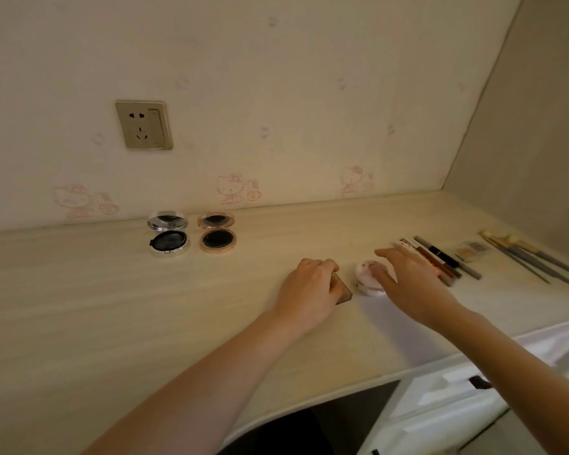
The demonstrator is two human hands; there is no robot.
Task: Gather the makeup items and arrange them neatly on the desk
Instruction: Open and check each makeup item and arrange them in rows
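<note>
My left hand (311, 289) curls around a small brown translucent case (342, 292) lying on the pale wooden desk (145, 323). My right hand (404, 279) reaches over a round white-pink compact (367, 277), fingers straight and touching its top. Two open compacts stand near the wall: a silver one (168, 238) and a rose-gold one (217, 234). To the right lie a row of pens and pencils (440, 257), a small eyeshadow palette (470, 251) and several brushes (532, 257).
A wall socket (144, 124) is set in the wallpapered wall behind the desk. A side wall closes the desk on the right. White drawers (447, 399) sit under the desk's front edge at the lower right.
</note>
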